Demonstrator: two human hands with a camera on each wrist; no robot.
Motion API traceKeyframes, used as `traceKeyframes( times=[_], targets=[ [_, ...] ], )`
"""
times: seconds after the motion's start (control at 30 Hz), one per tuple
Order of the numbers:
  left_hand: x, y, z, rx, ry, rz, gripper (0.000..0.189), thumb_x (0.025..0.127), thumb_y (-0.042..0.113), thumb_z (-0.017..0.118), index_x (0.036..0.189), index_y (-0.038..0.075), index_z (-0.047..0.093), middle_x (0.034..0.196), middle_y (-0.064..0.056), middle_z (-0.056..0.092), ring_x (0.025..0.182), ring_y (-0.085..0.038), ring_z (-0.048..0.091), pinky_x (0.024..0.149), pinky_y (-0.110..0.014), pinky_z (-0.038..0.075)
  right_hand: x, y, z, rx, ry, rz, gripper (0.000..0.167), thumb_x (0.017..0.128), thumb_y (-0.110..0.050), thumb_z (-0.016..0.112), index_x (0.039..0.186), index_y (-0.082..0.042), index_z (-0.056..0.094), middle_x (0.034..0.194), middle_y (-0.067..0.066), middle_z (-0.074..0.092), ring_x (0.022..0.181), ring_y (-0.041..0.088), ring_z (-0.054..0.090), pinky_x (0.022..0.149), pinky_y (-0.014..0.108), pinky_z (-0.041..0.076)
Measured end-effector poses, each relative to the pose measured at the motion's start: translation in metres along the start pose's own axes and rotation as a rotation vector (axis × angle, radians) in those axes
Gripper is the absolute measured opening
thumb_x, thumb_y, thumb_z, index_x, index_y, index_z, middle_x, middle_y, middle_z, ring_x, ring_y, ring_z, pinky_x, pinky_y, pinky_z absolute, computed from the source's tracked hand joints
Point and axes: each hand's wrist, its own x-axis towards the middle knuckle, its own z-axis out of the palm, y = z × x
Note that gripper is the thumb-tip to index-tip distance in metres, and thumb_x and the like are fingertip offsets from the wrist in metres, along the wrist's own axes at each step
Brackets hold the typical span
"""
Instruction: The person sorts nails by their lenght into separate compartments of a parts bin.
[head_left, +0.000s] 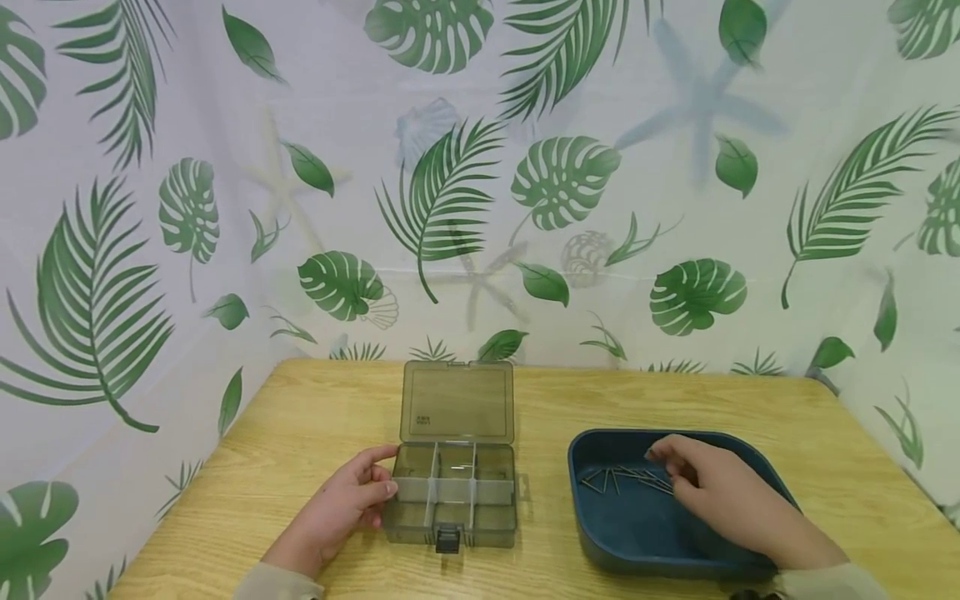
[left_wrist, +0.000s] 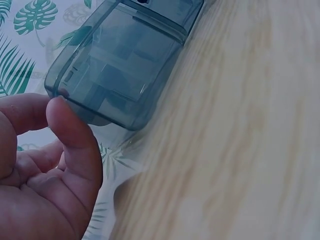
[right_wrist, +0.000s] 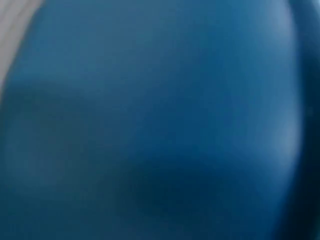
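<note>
A clear grey plastic compartment box (head_left: pixel 453 537) stands on the table with its lid (head_left: pixel 457 402) raised at the back. My left hand (head_left: pixel 351 498) holds its left side, thumb on the near part of the wall and index finger further back. In the left wrist view, thumb and index finger of the left hand (left_wrist: pixel 65 150) pinch a corner of the box (left_wrist: pixel 115 65). My right hand (head_left: pixel 723 492) hangs over a dark blue tray (head_left: pixel 645 554), fingers bent and thumb apart from them, with nothing visible between. Several thin nails (head_left: pixel 633 475) lie in the tray beside those fingertips.
The wooden table (head_left: pixel 337 400) carries the box left of centre and the tray to the right, with a strip of wood between them. A leaf-patterned cloth (head_left: pixel 480 208) hangs behind and at both sides. The right wrist view shows only blurred blue tray surface (right_wrist: pixel 160 100).
</note>
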Motion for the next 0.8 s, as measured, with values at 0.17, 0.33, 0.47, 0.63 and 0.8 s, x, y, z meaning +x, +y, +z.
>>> traceKeyframes(
  times=[0.17, 0.33, 0.47, 0.63, 0.8],
  targets=[
    [0.000, 0.002, 0.000, -0.004, -0.006, 0.009, 0.063, 0.099, 0.008, 0.063, 0.154, 0.001, 0.033, 0.102, -0.007, 0.048, 0.069, -0.014, 0.044, 0.056, -0.024, 0.047, 0.004, -0.023, 0.004, 0.083, -0.011, -0.062, 0.030, 0.101, -0.005, 0.054, 0.129, -0.012, 0.060, 0.091, 0.001, 0.056, 0.074, 0.010, 0.052, 0.062, 0.030, 0.042],
    [-0.001, 0.003, 0.001, -0.010, -0.011, 0.003, 0.063, 0.100, 0.008, 0.062, 0.155, 0.001, 0.032, 0.100, -0.006, 0.049, 0.068, -0.014, 0.044, 0.056, -0.024, 0.046, 0.012, -0.041, 0.014, 0.147, -0.045, -0.107, 0.037, 0.102, -0.008, 0.054, 0.139, -0.014, 0.056, 0.096, 0.004, 0.058, 0.076, 0.012, 0.054, 0.064, 0.031, 0.045],
    [-0.001, 0.001, 0.001, -0.012, -0.014, -0.004, 0.063, 0.100, 0.007, 0.061, 0.155, 0.001, 0.032, 0.101, -0.006, 0.048, 0.070, -0.014, 0.044, 0.056, -0.024, 0.046, 0.019, -0.056, 0.025, 0.201, -0.081, -0.133, 0.038, 0.104, -0.009, 0.054, 0.141, -0.017, 0.055, 0.098, 0.004, 0.060, 0.076, 0.015, 0.055, 0.066, 0.031, 0.047],
    [-0.001, 0.001, 0.001, -0.013, -0.012, -0.004, 0.063, 0.099, 0.007, 0.062, 0.155, 0.002, 0.032, 0.102, -0.007, 0.048, 0.073, -0.015, 0.045, 0.057, -0.025, 0.047, 0.030, -0.077, 0.041, 0.229, -0.114, -0.177, 0.039, 0.103, -0.008, 0.053, 0.139, -0.023, 0.056, 0.096, 0.002, 0.060, 0.074, 0.014, 0.055, 0.067, 0.031, 0.048],
    [0.000, 0.002, 0.000, -0.013, -0.016, 0.001, 0.063, 0.100, 0.009, 0.062, 0.155, 0.003, 0.032, 0.102, -0.006, 0.048, 0.072, -0.015, 0.045, 0.057, -0.025, 0.047, 0.040, -0.098, 0.056, 0.188, -0.121, -0.213, 0.042, 0.102, -0.006, 0.053, 0.139, -0.027, 0.056, 0.092, -0.002, 0.061, 0.068, 0.011, 0.052, 0.064, 0.030, 0.047]
  ],
)
